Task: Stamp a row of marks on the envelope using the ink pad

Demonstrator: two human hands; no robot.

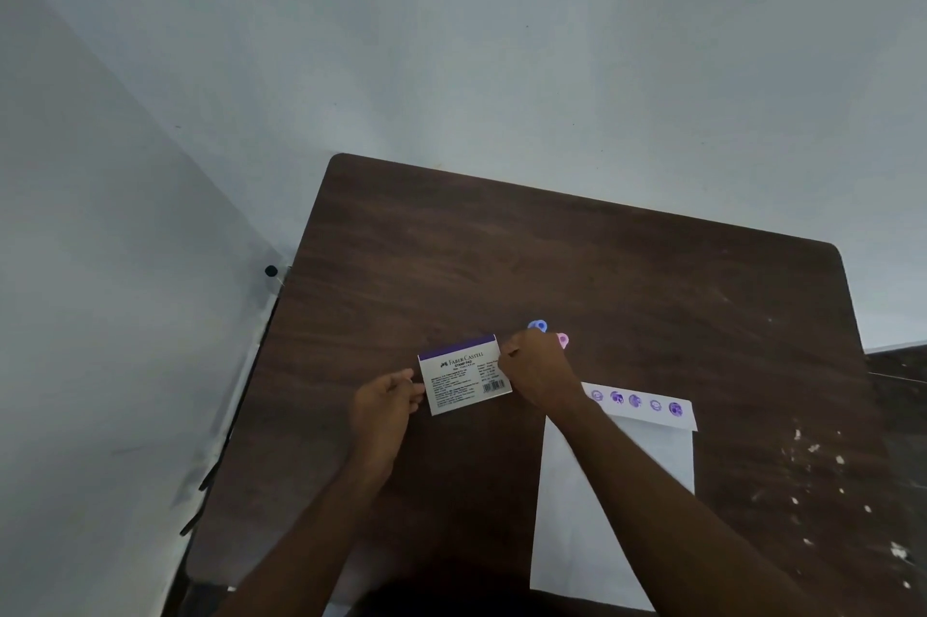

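A white ink pad box (464, 374) with a purple top band and printed label lies closed near the middle of the dark wooden table (552, 255). My left hand (386, 403) grips its left edge and my right hand (536, 368) grips its right edge. A white envelope (602, 506) lies lengthwise to the right, with a row of several purple round stamp marks (634, 401) across its top flap. A blue stamp (537, 325) and a pink stamp (563, 340) sit on the table just behind my right hand, partly hidden by it.
The table stands in a corner of pale walls (451, 39). White flecks (812, 476) mark its right side. A dark strip (225, 436) runs down along the left edge. A second dark surface (898, 365) begins at the far right.
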